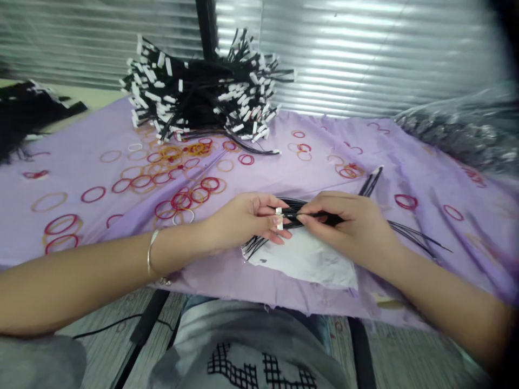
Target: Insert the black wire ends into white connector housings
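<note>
Ribbed silver sheeting fills the background, split by a black upright post, and a lilac cloth spreads across the bench in front of it, scattered with red and orange rings that may be rubber bands or may be print; the view does not settle which. Toward the back of the cloth sits a large heap of black wires ending in white connectors, its ends splayed outward. A dark bundle lies at the far left edge, and a clear plastic bag with dark contents sits at the right. Nearer the person, a sheet of white paper lies on the cloth, and a small bunch of thin black wires crosses over it, its ends fanning out past both sides of the hands. The left hand, with a bangle on its wrist, pinches a small white connector between thumb and fingers. The right hand closes narrowly on the thin wires just beside the connector, its fingertips almost meeting the left hand. Below the cloth's front edge are grey wood-grain boards and the person's grey top with a black checked pattern.
</note>
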Tool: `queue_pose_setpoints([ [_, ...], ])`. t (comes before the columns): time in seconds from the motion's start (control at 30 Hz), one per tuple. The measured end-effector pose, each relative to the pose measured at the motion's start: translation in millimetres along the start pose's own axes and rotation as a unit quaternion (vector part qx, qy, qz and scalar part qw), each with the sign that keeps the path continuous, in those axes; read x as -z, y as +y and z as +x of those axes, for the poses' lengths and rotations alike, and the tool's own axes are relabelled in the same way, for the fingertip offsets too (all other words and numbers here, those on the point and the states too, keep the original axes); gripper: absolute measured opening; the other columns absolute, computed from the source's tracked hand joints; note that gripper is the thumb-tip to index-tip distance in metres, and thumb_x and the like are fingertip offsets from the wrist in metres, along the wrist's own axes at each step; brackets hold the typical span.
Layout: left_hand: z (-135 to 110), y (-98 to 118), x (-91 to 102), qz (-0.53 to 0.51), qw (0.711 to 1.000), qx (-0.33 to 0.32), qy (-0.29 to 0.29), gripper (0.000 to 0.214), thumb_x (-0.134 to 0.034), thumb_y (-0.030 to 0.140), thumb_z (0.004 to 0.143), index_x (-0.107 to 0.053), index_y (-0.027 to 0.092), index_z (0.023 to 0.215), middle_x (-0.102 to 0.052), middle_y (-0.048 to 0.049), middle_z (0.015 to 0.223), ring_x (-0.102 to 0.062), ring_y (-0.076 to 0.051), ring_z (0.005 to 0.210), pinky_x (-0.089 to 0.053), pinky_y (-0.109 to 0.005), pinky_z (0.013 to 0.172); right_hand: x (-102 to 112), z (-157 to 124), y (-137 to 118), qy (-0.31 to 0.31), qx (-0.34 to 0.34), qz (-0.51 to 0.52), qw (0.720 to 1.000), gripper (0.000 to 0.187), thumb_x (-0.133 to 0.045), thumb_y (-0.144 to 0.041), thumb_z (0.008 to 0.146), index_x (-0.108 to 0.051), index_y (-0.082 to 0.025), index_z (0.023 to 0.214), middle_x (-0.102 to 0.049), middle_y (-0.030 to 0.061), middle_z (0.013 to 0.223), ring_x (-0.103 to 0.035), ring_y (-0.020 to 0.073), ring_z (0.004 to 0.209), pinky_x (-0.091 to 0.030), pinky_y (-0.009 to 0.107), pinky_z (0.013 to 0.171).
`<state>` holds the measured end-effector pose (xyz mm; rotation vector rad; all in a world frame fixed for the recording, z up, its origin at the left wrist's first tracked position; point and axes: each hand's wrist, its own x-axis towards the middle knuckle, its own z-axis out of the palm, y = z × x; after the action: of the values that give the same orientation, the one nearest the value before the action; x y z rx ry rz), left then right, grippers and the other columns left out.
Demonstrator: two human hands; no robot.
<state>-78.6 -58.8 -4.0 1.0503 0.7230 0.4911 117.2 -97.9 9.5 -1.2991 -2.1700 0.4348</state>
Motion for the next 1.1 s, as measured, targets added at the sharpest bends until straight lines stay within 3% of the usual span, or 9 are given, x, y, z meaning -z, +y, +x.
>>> queue_pose_setpoints([
  [0.2,0.0,-1.1,-1.2,-0.015,1.000,0.003,0.017,0.029,-0.061,0.003,0.072,-0.050,0.011,0.097,-0.064,-0.0025,0.076,-0.067,-0.014,0.073,-0.054,-0.024,0.069,2.0,12.4,-4.3,-0.078,-0.099,0.063,0.990,0.013,-0.056,-0.025,0.078,-0.066,-0.016,0.079,-0.063,0.0002,0.074,-0.055,0.0087,0.065,-0.040,0.021,0.058],
  [0.4,-1.5,-2.7,0.1,-0.002,1.000,-0.020,0.021,0.026,-0.063,0.007,0.074,-0.045,0.012,0.092,-0.062,-0.0022,0.075,-0.067,-0.015,0.074,-0.054,-0.025,0.071,-4.6,16.3,-11.5,-0.046,-0.148,0.094,0.984,0.015,-0.056,-0.025,0.075,-0.065,-0.013,0.077,-0.064,0.0019,0.073,-0.054,0.0099,0.064,-0.040,0.021,0.057],
  [0.53,-2.5,-2.8,3.8,0.015,0.999,-0.024,0.029,0.034,-0.071,0.017,0.069,-0.045,0.013,0.090,-0.064,-0.0024,0.076,-0.067,-0.015,0.071,-0.054,-0.026,0.072,-13.0,13.1,-13.4,-0.007,-0.116,0.098,0.988,0.011,-0.056,-0.019,0.073,-0.065,-0.013,0.072,-0.063,0.0018,0.072,-0.054,0.0092,0.064,-0.040,0.020,0.059],
  [0.77,-3.7,1.9,0.4,0.016,0.999,-0.009,0.034,0.035,-0.074,0.017,0.066,-0.047,0.012,0.088,-0.064,-0.0027,0.074,-0.066,-0.012,0.066,-0.053,-0.024,0.071,-21.5,12.1,-15.9,0.032,-0.077,0.079,0.993,0.011,-0.056,-0.016,0.074,-0.067,-0.013,0.074,-0.063,0.0017,0.072,-0.054,0.0082,0.063,-0.038,0.019,0.058],
  [1.0,-3.9,1.8,0.5,0.015,0.999,-0.013,0.034,0.031,-0.068,0.016,0.073,-0.047,0.012,0.095,-0.062,-0.0037,0.084,-0.065,-0.011,0.072,-0.052,-0.023,0.076,11.6,20.9,-15.9,0.009,-0.075,0.105,0.992,0.016,-0.057,-0.026,0.079,-0.066,-0.012,0.077,-0.063,0.0030,0.074,-0.054,0.0086,0.068,-0.041,0.021,0.063],
  [1.1,-2.6,0.8,2.3,-0.010,0.999,-0.019,0.034,0.029,-0.067,0.016,0.074,-0.049,0.012,0.096,-0.061,-0.0040,0.088,-0.065,-0.010,0.070,-0.052,-0.022,0.074,16.3,24.4,-12.1,-0.051,-0.052,0.103,0.992,0.017,-0.058,-0.026,0.078,-0.067,-0.012,0.078,-0.063,0.0023,0.073,-0.054,0.0083,0.066,-0.041,0.021,0.062],
])
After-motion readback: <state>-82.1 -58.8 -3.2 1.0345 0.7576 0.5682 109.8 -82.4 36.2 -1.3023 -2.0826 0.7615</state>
